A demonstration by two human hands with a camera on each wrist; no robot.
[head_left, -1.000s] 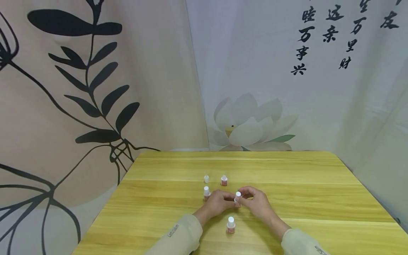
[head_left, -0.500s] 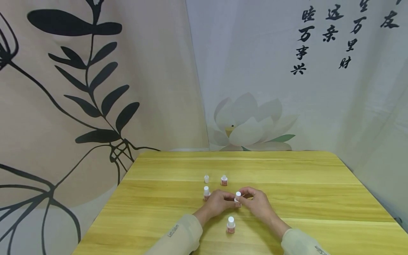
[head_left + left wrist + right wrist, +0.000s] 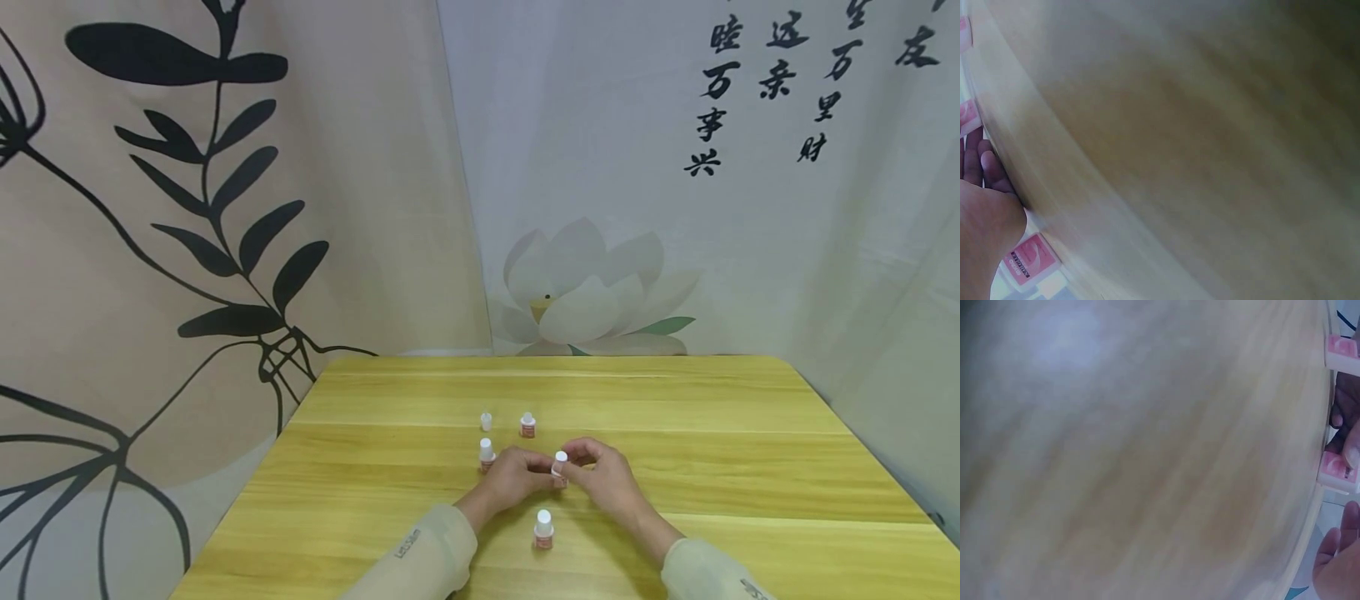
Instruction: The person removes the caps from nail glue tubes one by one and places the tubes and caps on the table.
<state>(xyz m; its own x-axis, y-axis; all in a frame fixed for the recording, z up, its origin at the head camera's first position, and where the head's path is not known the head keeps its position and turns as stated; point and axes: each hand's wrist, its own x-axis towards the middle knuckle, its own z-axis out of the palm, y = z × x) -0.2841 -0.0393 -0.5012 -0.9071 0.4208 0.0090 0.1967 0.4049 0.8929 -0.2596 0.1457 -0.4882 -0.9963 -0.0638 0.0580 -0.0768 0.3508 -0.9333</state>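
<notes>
Both hands meet at a small white bottle with a pink label [image 3: 559,481], upright at the middle of the table. My left hand [image 3: 516,479] holds its lower body from the left side. From the right, my right hand [image 3: 606,482] pinches around its white cap [image 3: 561,457] with thumb and forefinger. In the right wrist view the left thumb lies across the bottle's pink label [image 3: 1334,465]. A capped bottle [image 3: 487,456] stands just behind the left hand, and another capped bottle [image 3: 543,531] stands nearer the front, between the forearms.
Farther back on the wooden table [image 3: 712,467] are a bottle with only a short white top [image 3: 528,425] and a small loose white piece, like a cap [image 3: 486,421]. A printed curtain [image 3: 390,208] hangs behind the table's far edge.
The right hand's fingers shift very slightly at the cap. The left hand and the other bottles stay in place.
</notes>
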